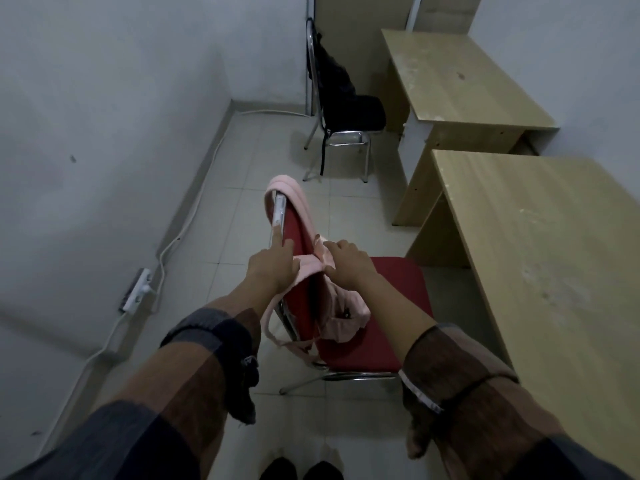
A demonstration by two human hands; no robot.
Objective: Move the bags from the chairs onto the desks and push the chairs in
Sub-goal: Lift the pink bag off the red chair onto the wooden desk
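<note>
A red chair [388, 289] stands in front of me, pulled out from the near wooden desk [540, 244]. A pink bag [341, 315] sits on its seat against the backrest, with its straps looped over the top of the backrest. My left hand [273, 263] holds a pink strap at the backrest, its forefinger lying straight along the chair's metal frame. My right hand [346, 259] grips the top of the pink bag. Farther off, a black chair [349, 116] carries a black bag [334, 72] beside the far desk [464, 77].
A white wall runs along the left, with a power strip [136, 289] and white cable on the tiled floor below it. Open floor lies between the two chairs. My shoes show at the bottom edge.
</note>
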